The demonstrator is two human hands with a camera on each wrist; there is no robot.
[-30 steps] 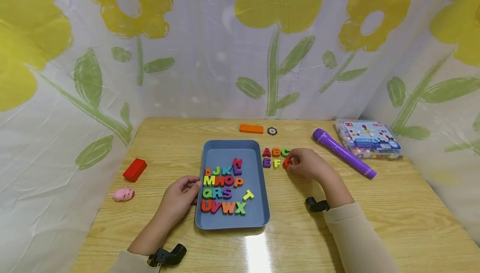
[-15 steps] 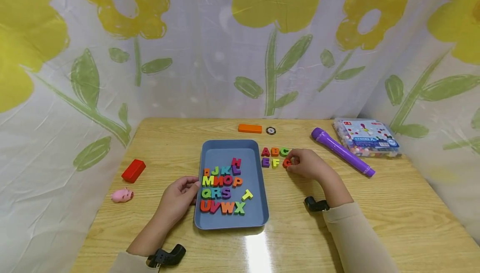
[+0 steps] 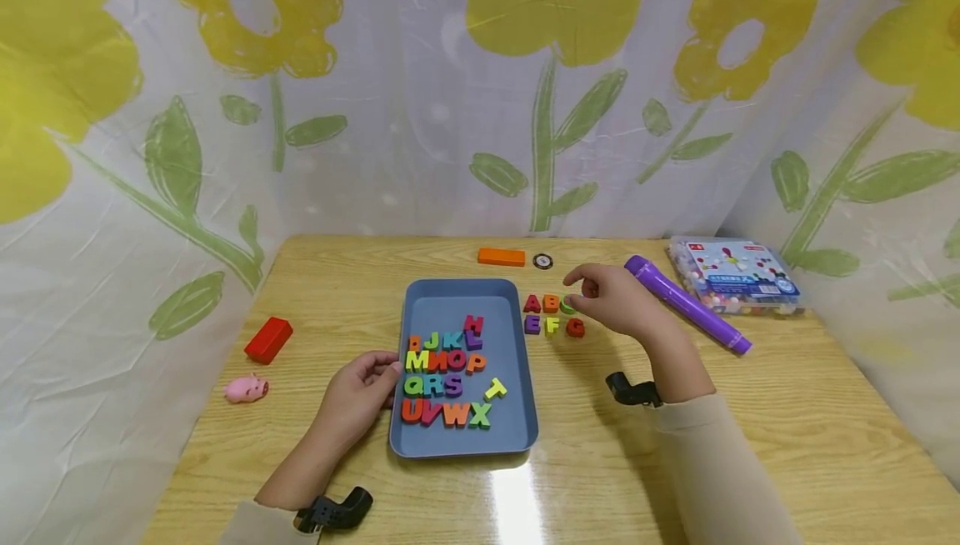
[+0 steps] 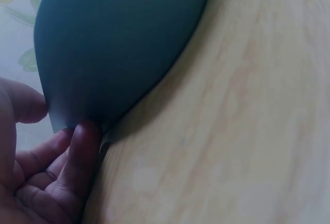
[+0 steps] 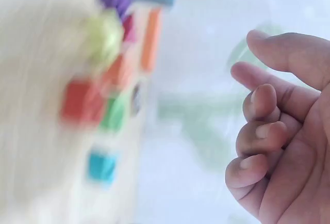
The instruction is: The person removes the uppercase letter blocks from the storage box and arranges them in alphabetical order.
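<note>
My left hand holds the left side of the blue tray, thumb at its rim; in the left wrist view the fingers lie against the tray's outer wall. Colourful letter blocks lie in rows inside, a yellow T tilted. Raised over the table right of the tray, my right hand has loosely bent fingers and holds nothing. Below and left of it are the red G, yellow F, purple E, A, B and the partly covered green C. The right wrist view shows a cyan block.
An orange block and a round black-and-white chip lie behind the tray. To the right are a purple toy microphone and a clear box of beads. A red block and pink pig sit at left.
The right hand has let go of the red G and lifted up from it, leaving it beside the F. The left hand and tray stay in place.
</note>
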